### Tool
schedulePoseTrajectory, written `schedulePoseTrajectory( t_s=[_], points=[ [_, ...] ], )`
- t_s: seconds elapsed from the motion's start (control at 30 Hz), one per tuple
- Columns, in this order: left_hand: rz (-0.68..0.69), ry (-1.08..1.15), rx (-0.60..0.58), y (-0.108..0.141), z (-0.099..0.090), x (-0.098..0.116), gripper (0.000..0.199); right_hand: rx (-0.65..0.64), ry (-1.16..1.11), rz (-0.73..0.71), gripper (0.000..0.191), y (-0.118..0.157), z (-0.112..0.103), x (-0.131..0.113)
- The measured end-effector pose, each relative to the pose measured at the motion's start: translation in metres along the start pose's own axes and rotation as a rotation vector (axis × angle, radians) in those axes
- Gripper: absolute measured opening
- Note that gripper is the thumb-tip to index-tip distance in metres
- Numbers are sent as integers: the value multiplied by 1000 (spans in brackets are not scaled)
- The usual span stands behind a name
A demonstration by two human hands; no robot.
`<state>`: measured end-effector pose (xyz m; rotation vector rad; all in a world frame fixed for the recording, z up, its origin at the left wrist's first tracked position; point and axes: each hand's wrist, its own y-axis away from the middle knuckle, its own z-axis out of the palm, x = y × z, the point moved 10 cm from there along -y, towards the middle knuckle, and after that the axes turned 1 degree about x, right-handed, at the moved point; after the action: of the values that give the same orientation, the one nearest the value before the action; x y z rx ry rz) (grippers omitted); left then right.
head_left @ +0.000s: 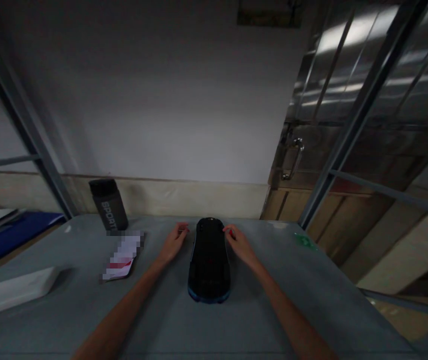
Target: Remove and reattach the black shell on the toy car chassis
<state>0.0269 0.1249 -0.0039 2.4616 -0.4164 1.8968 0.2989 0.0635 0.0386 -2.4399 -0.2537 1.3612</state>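
A black toy car or car-shaped case with a blue lower edge lies lengthwise on the grey table, between my two hands. To its left, my left hand is beside its far end with the fingers curled; a gap separates them, and what the fingers hold, if anything, is too small to make out. My right hand is at the car's far right side, fingers pinched together around something small and red that I cannot identify. The fingertips are close to the car's edge.
A dark bottle marked SPORT stands at the back left, with a phone-like object before it. A white case lies at the left edge. Green crumpled plastic is at the back right. Metal posts rise at both sides.
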Motion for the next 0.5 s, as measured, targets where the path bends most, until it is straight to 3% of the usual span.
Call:
schedulePoseTrajectory(
  t_s=[0.27, 0.5],
  points=[
    [104, -139, -51, 15, 23, 23, 39, 0, -48, -17, 29, 2, 2, -4],
    [138, -222, -74, 18, 24, 29, 35, 59, 63, 77, 26, -1, -7, 14]
  ],
)
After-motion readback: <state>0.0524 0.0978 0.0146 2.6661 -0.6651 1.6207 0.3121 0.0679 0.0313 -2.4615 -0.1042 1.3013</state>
